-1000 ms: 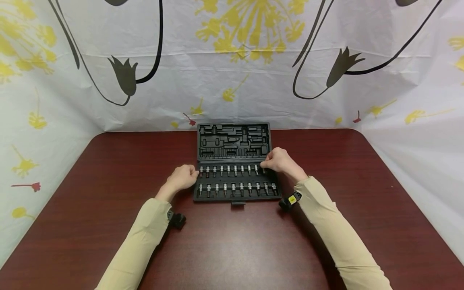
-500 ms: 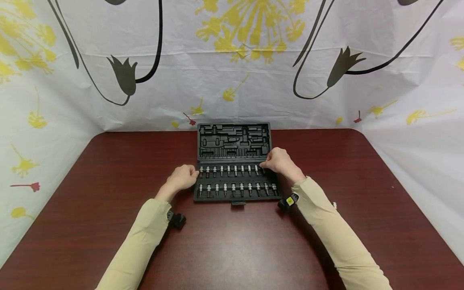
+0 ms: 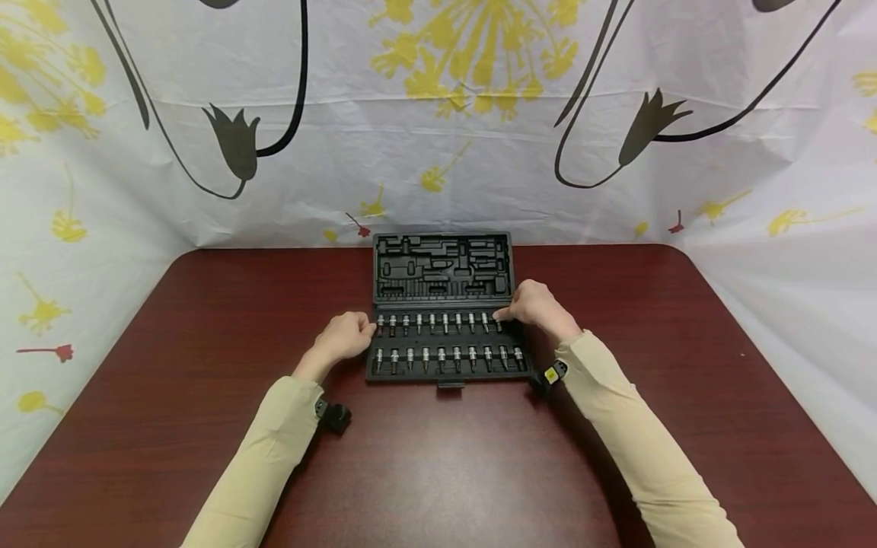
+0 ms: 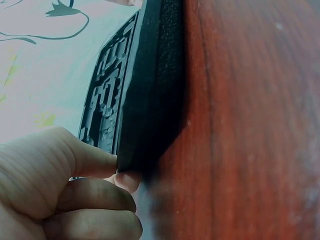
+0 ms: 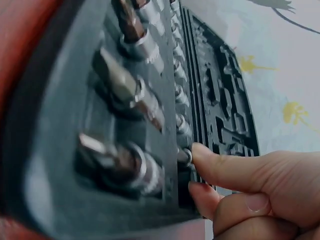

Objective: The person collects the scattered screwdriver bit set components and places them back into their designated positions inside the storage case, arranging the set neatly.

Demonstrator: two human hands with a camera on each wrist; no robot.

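An open black socket case (image 3: 448, 339) lies at the far middle of the table, its lid tipped back. Two rows of silver bit sockets (image 3: 441, 358) fill its base. My left hand (image 3: 341, 335) pinches the case's left edge; in the left wrist view the thumb (image 4: 97, 160) sits on top of the black rim, other fingers curled below. At the right end of the back row, my right hand (image 3: 537, 306) has its thumb and curled forefinger at the last bit socket (image 5: 185, 157). The thumb tip (image 5: 204, 155) touches its end; the forefinger is close to the case edge.
The lid (image 3: 445, 266) has moulded recesses and stands toward the white patterned cloth (image 3: 438, 137) behind the table. A latch (image 3: 450, 384) juts from the case front. Reddish-brown tabletop (image 3: 438, 472) surrounds the case. Black cameras (image 3: 334, 417) are strapped to both wrists.
My right hand has shifted very slightly right and its fingertips have eased back, so the last back-row bit socket shows more. The left hand and the case have stayed in place.
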